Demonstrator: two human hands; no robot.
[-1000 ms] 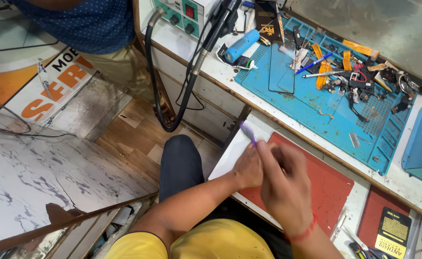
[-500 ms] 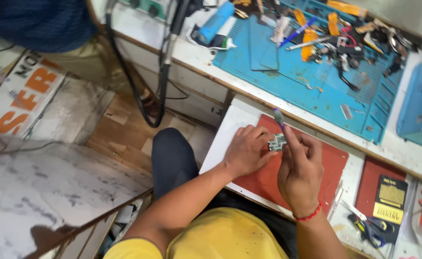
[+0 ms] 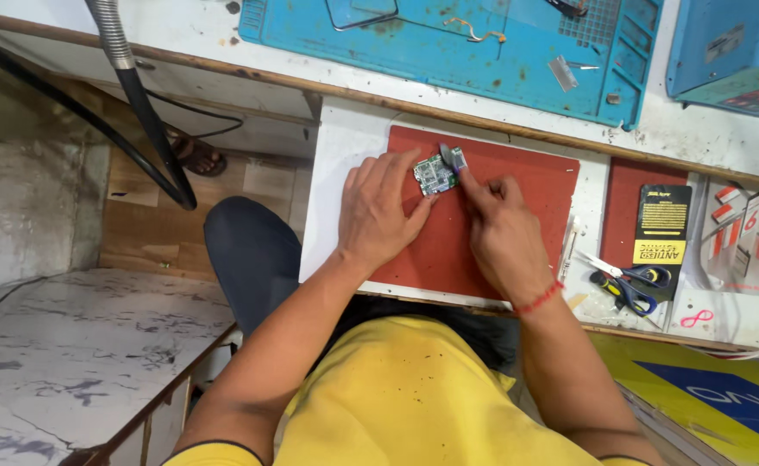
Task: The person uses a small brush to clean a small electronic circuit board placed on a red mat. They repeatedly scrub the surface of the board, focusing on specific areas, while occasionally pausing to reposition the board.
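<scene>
A small green circuit board [image 3: 435, 173] lies on a red mat [image 3: 530, 185] on the white pull-out shelf [image 3: 338, 164]. My left hand [image 3: 379, 211] rests flat on the mat and pins the board's left side with its fingertips. My right hand [image 3: 500, 233] grips a thin tool with a blue-grey end [image 3: 454, 159], its tip against the board's right edge. A red thread circles my right wrist.
A blue work mat [image 3: 483, 52] with small parts lies on the bench behind. A blue box [image 3: 729, 47] stands at the top right. Scissors [image 3: 625, 280], a black-and-yellow packet [image 3: 660, 226] and small packs [image 3: 746, 233] lie to the right. A black hose [image 3: 142, 112] hangs at left.
The view has moved in closer over the red mat. My hands came down from mid-air onto the mat, and the board now lies pressed on it with the tool at its edge.
</scene>
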